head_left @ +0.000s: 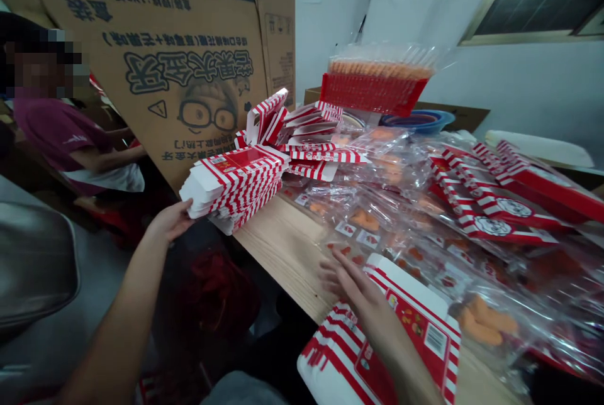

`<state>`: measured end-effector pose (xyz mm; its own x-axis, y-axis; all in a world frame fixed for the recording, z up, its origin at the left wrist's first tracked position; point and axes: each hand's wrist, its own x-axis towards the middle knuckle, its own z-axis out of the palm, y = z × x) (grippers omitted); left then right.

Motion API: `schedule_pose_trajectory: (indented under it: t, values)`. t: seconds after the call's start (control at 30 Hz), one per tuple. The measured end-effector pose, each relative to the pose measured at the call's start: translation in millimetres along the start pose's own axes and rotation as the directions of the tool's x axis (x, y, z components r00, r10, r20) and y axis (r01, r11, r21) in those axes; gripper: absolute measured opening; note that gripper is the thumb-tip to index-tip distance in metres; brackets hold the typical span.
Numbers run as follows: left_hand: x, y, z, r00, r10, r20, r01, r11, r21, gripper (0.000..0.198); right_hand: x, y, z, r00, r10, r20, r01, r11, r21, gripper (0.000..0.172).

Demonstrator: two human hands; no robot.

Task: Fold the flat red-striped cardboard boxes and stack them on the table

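Observation:
My left hand (172,219) is at the white flap end of a stack of flattened red-and-white striped cartons (236,169), its fingers closed on the edge. How many cartons it grips is hidden. My right hand (356,285) is over a second pile of flat striped cartons (425,336) at the table's front edge. Its fingers are stretched out, slightly blurred, with nothing in them. Just beyond it lie clear plastic packets (365,219) with orange pieces and small printed cards inside.
Folded-open striped cartons (314,122) lie behind the left stack. More striped cartons (500,204) rest on packets at the right. A red tray of wrapped sticks (375,90) and blue basins (415,121) stand behind. A large cardboard box (189,34) separates a person (70,134) at left.

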<state>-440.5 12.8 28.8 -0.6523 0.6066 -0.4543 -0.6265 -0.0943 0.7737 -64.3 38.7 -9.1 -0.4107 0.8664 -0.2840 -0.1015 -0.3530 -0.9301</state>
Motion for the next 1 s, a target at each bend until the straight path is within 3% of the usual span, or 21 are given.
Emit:
schedule_pose_trajectory:
  t: [0.03, 0.17, 0.23, 0.33, 0.43, 0.53, 0.6, 0.73, 0.83, 1.0]
  values:
    - [-1, -1, -1.0, 1.000, 0.022, 0.014, -0.022, 0.999, 0.027, 0.017, 23, -11, 23, 0.998, 0.050, 0.043, -0.054, 0.994, 0.098, 0.060]
    - [-14, -17, -5.4, 0.989, 0.112, 0.094, -0.121, 0.988, 0.096, 0.030, 112, -46, 106, 0.978, 0.156, 0.139, -0.176, 0.973, 0.148, 0.055]
    - [-24, -31, -8.0, 0.981, 0.131, 0.144, -0.148, 0.982, 0.118, 0.037, 146, -58, 136, 0.966, 0.195, 0.167, -0.222, 0.962, 0.161, 0.055]
    - [-38, -49, -12.7, 0.969, 0.124, 0.212, -0.156, 0.977, 0.142, 0.047, 179, -69, 164, 0.948, 0.245, 0.205, -0.282, 0.943, 0.175, 0.042]
    - [-47, -51, -16.8, 0.952, 0.088, 0.292, -0.147, 0.971, 0.187, 0.049, 193, -74, 172, 0.939, 0.266, 0.218, -0.309, 0.931, 0.197, 0.029]
    - [-43, -39, -17.5, 0.940, 0.150, 0.305, -0.220, 0.953, 0.210, 0.029, 196, -79, 168, 0.933, 0.256, 0.253, -0.317, 0.918, 0.239, 0.027]
    - [-32, -31, -16.7, 0.946, 0.244, 0.214, -0.285, 0.939, 0.190, 0.016, 196, -83, 162, 0.926, 0.258, 0.278, -0.331, 0.907, 0.260, 0.027]
    - [0, -31, -14.4, 0.943, 0.331, -0.031, -0.321, 0.930, 0.180, 0.012, 198, -91, 155, 0.911, 0.285, 0.297, -0.369, 0.886, 0.280, 0.027]
    - [17, -39, -9.8, 0.964, 0.248, -0.098, -0.229, 0.957, 0.177, 0.019, 204, -99, 153, 0.904, 0.312, 0.293, -0.395, 0.872, 0.289, 0.028]
    - [26, -43, 2.9, 0.999, -0.012, -0.035, 0.018, 0.981, 0.192, 0.027, 211, -118, 146, 0.889, 0.336, 0.311, -0.430, 0.845, 0.319, 0.030]
